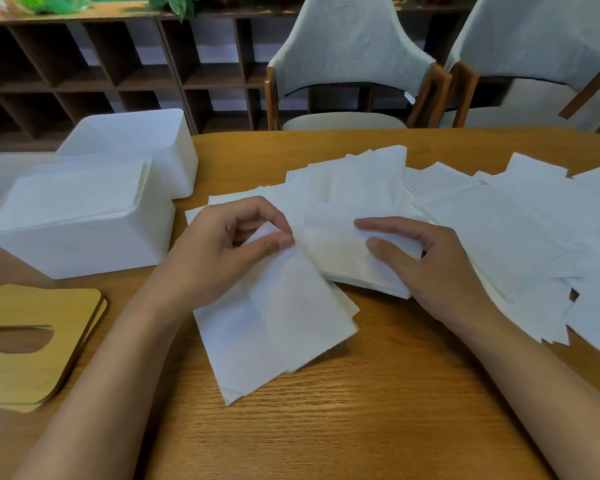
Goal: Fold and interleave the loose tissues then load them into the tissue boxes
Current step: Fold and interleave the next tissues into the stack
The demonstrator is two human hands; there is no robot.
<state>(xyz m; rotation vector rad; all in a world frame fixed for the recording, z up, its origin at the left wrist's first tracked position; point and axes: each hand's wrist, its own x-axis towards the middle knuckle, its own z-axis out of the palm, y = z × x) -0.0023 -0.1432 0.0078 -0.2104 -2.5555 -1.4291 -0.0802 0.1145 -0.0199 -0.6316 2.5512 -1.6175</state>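
Left hand in pinch on tissue

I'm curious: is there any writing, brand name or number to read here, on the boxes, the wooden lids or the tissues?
None can be read. The two white boxes, the wooden lids, the loose tissues and the tissue pinched by the left hand show no print on the sides in view.

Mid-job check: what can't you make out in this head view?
Head view:
Far tissue box: contents hidden by its own walls.
Folded stack: sheet count, covered by right hand.
Loose tissues: spread cut off at right edge.
Wooden lids: lower one hidden under upper, cut off left.
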